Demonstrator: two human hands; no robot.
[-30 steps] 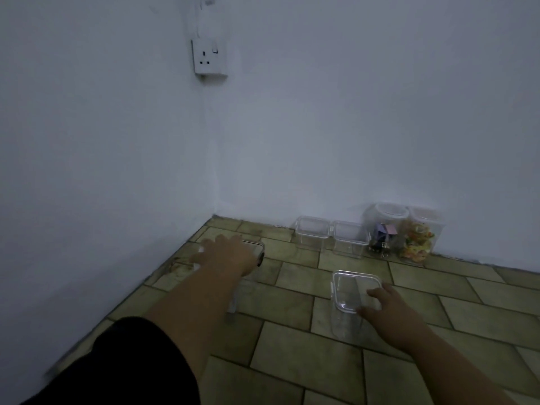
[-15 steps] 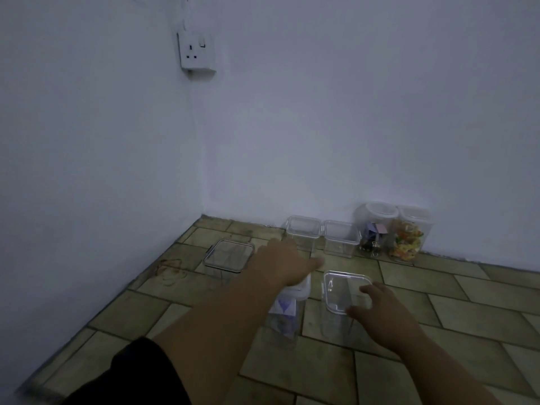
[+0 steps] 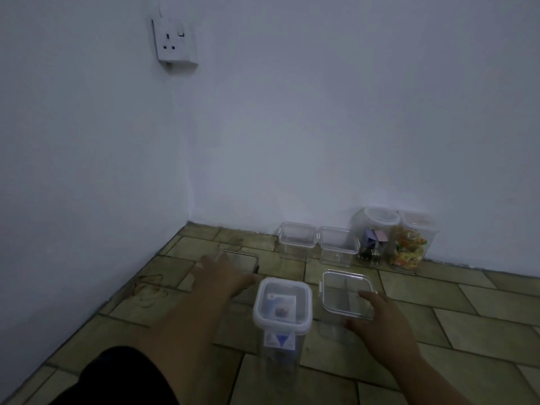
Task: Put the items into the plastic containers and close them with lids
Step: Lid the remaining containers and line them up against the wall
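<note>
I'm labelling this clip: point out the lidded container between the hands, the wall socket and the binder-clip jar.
lidded container (image 3: 282, 306): head view, centre of its lid.
wall socket (image 3: 174, 42): head view, white faceplate.
binder-clip jar (image 3: 372, 244): head view, clear front wall.

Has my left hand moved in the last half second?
Yes: the left hand swung left, from above the white-lidded jar to the dark-rimmed container.

Clear glossy plastic containers (image 3: 344, 299) on matt, rough stone-look floor tiles (image 3: 482, 325).
</note>
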